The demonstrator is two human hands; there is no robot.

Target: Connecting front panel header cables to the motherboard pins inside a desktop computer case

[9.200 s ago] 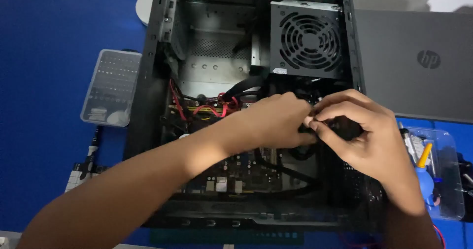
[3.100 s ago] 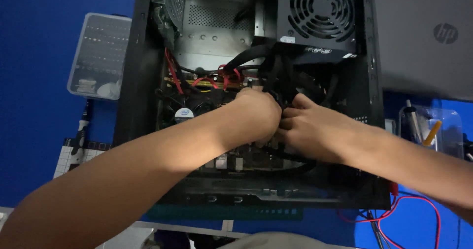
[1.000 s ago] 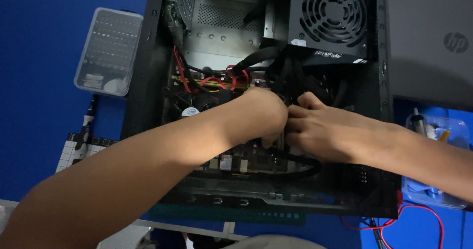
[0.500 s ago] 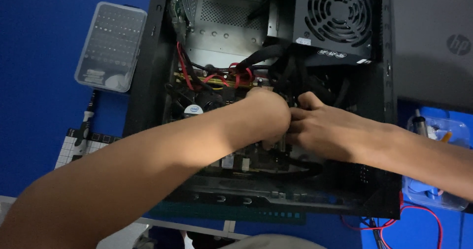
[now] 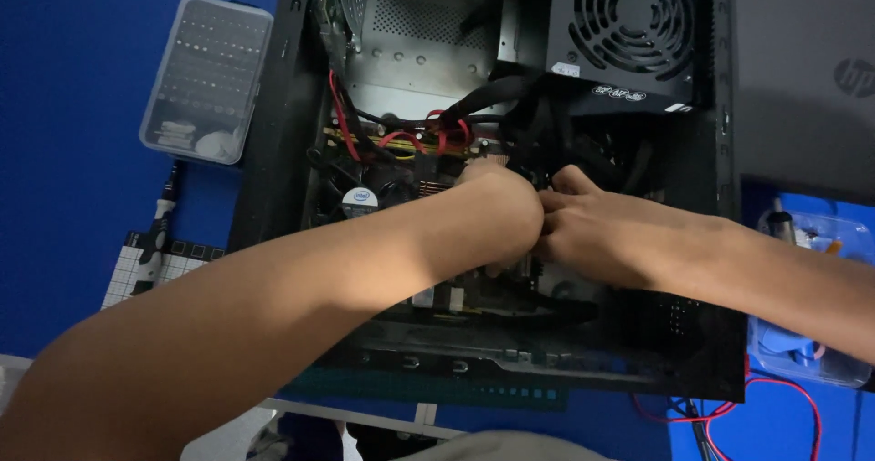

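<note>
Left hand (image 5: 506, 210) and right hand (image 5: 592, 233) meet over black cables (image 5: 538, 142) inside the computer case (image 5: 273, 151); grip unclear. Best pull straight, gently.

The open black computer case (image 5: 301, 105) lies on its side on the blue surface (image 5: 73, 151). Inside, a bundle of black cables (image 5: 538, 124) runs down from the black power supply (image 5: 629, 32) at the top right. Both hands meet at these cables.

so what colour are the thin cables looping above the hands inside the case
Red, with some black ones beside them; the red cables show best in the head view.
</note>
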